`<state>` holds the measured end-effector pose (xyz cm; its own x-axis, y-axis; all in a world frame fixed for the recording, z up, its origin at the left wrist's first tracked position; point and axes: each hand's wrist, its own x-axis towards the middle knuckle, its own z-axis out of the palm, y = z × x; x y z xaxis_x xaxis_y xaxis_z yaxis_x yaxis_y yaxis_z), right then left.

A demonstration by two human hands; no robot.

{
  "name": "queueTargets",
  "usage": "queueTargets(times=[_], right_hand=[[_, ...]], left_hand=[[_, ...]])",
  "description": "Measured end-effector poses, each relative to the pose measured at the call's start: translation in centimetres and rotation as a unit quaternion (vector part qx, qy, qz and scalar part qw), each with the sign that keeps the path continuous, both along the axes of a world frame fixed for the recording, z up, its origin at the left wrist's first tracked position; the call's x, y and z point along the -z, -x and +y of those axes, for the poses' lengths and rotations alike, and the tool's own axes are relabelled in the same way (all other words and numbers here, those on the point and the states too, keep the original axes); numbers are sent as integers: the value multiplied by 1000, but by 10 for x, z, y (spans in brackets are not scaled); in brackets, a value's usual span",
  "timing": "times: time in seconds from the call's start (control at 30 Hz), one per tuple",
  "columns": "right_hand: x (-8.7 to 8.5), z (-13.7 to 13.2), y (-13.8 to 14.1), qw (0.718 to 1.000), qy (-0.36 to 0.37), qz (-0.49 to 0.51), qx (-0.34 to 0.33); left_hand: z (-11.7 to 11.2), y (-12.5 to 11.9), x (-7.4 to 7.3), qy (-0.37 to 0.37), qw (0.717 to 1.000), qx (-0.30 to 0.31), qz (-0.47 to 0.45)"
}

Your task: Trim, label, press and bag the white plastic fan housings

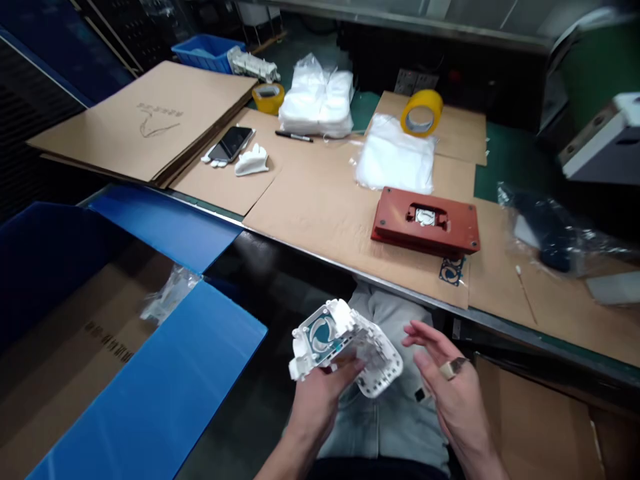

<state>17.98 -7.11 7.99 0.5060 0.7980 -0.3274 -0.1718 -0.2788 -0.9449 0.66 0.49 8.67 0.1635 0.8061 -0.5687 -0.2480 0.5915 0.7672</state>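
Note:
My left hand (320, 393) grips a white plastic moulded part (343, 347) with a round teal-marked face, held over my lap below the table edge. My right hand (450, 383) hovers just to the right of the part, fingers spread and empty, with a tape wrap on one finger. On the table ahead lies a red-brown fixture block (425, 223) with a small white piece in its central recess.
A blue box (165, 393) with open flaps and a bagged part inside stands at my left. On the cardboard-covered table (320, 213) are stacks of white bags (317, 100), a yellow tape roll (421, 112), a phone (231, 143), a pen and a cotton swab (526, 293).

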Motion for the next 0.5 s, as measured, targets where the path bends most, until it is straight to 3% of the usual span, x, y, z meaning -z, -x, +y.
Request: queueTargets(times=[0.1, 0.2, 0.3, 0.37, 0.43, 0.5], right_hand=[[0, 14, -9, 980, -9, 196, -20], [-12, 23, -15, 966, -30, 250, 60], [-30, 31, -28, 970, -73, 200, 114], [-47, 42, -47, 977, -100, 140, 126], [-68, 58, -76, 982, -125, 58, 130], [-91, 80, -110, 980, -141, -50, 129]], left_hand=[[1, -30, -1, 2, 992, -35, -119], [5, -67, -7, -26, 976, -49, -210], [13, -95, -18, -52, 966, -36, -250], [18, -103, -24, -65, 971, 7, -231], [22, -100, -22, -78, 975, 80, -191], [23, -88, -12, -96, 975, 136, -148]])
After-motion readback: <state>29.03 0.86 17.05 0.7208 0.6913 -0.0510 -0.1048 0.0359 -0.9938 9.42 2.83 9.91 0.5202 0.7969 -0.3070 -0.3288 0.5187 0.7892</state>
